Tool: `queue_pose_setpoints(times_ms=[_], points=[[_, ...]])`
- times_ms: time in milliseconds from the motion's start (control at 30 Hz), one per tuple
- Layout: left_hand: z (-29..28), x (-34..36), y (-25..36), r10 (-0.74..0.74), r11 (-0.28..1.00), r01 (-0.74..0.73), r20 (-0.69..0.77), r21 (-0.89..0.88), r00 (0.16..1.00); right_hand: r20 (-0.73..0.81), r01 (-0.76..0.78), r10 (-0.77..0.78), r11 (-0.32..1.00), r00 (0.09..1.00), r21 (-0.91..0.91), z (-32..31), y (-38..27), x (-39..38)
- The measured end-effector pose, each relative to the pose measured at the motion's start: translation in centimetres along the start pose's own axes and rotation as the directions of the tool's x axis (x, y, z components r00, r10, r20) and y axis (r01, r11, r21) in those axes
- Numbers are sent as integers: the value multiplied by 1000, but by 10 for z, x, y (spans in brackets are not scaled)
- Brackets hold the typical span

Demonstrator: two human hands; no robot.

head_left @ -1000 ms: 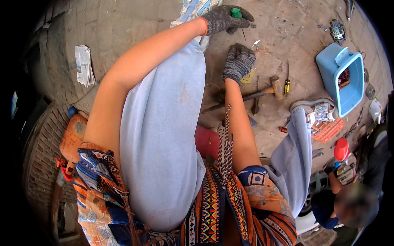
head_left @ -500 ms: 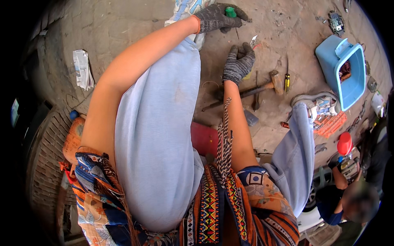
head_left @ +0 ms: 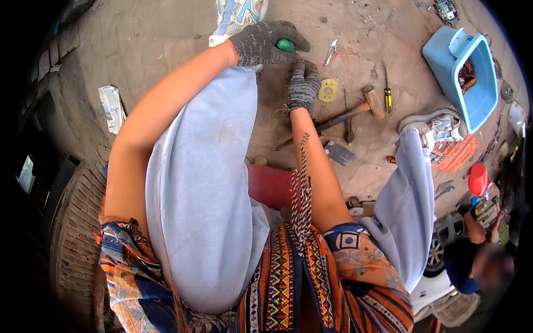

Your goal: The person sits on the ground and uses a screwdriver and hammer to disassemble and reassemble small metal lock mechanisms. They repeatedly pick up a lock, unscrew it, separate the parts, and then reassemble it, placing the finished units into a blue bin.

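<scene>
My left hand (head_left: 269, 43), in a dark knit glove, is closed around the green handle (head_left: 286, 45) of a thin-shafted tool. Its shaft is out of sight from here. Just below it, my right hand (head_left: 304, 87), gloved alike, has its fingertips pressed together close to the left fingers. Whatever those fingers hold, if anything, is hidden. Beside the right hand lies a flat yellow plate with holes (head_left: 328, 90). A hammer (head_left: 374, 102) rests right of my right wrist, its handle running behind the forearm. A dark screwdriver (head_left: 348, 132) lies under the hammer's handle.
Right of the hammer lies a yellow-and-black screwdriver (head_left: 388, 101). A blue bin (head_left: 452, 77) lies tipped beside my right shoe (head_left: 444, 129), near an orange slotted panel (head_left: 456, 154) and a red bowl (head_left: 478, 178). A person (head_left: 463, 265) is at the lower right.
My left hand has moved left and slightly down with the green-handled tool; my right hand has shifted left, closer to it. The yellow plate, mostly covered before, now shows. The view has shifted.
</scene>
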State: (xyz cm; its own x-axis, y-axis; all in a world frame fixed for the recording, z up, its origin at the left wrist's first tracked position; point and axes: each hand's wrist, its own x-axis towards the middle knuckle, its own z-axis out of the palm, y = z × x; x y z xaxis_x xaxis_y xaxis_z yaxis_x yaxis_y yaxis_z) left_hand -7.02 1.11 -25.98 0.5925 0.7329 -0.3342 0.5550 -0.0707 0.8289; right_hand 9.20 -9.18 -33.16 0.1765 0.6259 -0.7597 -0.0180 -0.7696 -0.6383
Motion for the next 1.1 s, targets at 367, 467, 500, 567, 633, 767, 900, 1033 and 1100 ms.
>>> queue_pose_setpoints(times_ms=[367, 467, 500, 567, 633, 767, 900, 1033, 1100], points=[[-4, -17, 16, 61, 985, -19, 245, -172, 968, 219, -115, 23, 902, 976, 417, 17, 4, 2], [-1, -18, 14, -1, 985, 69, 395, -158, 919, 200, -126, 52, 916, 978, 380, 13, -3, -4], [2, -19, 13, 0, 986, 71, 421, -153, 907, 188, -160, 88, 898, 978, 410, 13, -4, -6], [6, -21, 9, -24, 992, 80, 495, -93, 869, 139, -118, 72, 928, 988, 354, 14, -7, -10], [1, -20, 21, -40, 996, 76, 546, -43, 837, 110, -100, 68, 940, 992, 326, 11, -3, -9], [-1, -21, 31, 11, 1000, -8, 567, -8, 823, 163, -112, 47, 901, 985, 418, 5, -3, -13], [7, -27, 21, 53, 998, -65, 513, 5, 857, 225, -128, 24, 878, 974, 462, 2, -10, -17], [6, -19, 28, -92, 995, 54, 622, 80, 778, 279, -367, 247, 735, 928, 570, 1, -16, -10], [9, -18, 25, -88, 995, 42, 622, 89, 778, 312, -397, 261, 736, 914, 548, -1, -9, -3]])
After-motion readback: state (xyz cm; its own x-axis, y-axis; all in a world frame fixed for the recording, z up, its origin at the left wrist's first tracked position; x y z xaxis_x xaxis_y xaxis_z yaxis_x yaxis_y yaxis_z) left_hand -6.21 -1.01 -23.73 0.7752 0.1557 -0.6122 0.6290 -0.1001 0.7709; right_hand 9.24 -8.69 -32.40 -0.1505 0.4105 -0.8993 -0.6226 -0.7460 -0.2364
